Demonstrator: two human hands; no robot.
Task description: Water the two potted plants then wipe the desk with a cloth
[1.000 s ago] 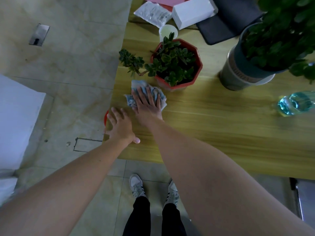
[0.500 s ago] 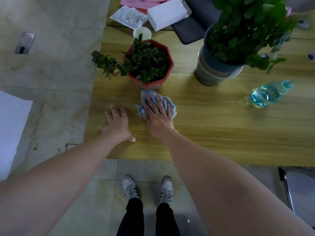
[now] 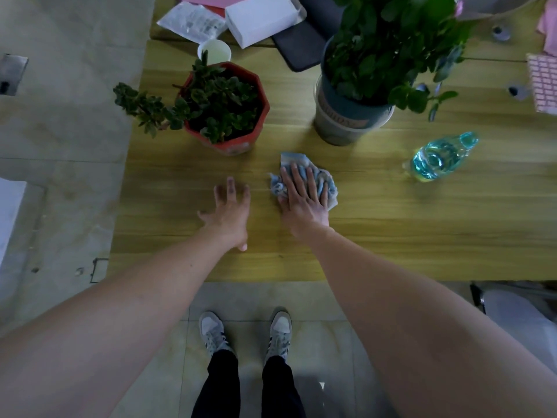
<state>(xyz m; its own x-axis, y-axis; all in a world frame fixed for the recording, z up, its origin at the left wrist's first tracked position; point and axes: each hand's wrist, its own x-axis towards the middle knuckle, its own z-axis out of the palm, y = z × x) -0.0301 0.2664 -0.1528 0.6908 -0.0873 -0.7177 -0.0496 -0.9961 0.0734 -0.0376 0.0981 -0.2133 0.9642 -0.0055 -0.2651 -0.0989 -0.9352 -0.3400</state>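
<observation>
A person stood at a wooden desk (image 3: 391,236), seen from above. The right hand (image 3: 304,200) lay flat, fingers spread, pressing a crumpled blue cloth (image 3: 327,179) onto the desk at the centre of the frame. The left hand (image 3: 230,212) rested empty and spread on the wood just left of it. Above stood a red pot (image 3: 235,144) with a plant and a taller grey-blue pot (image 3: 340,122). A clear bottle (image 3: 437,156) lay at right.

Bare desk (image 3: 391,236) lies open rightward; red pot (image 3: 238,143), grey pot (image 3: 340,128) and bottle (image 3: 437,156) block beyond.
</observation>
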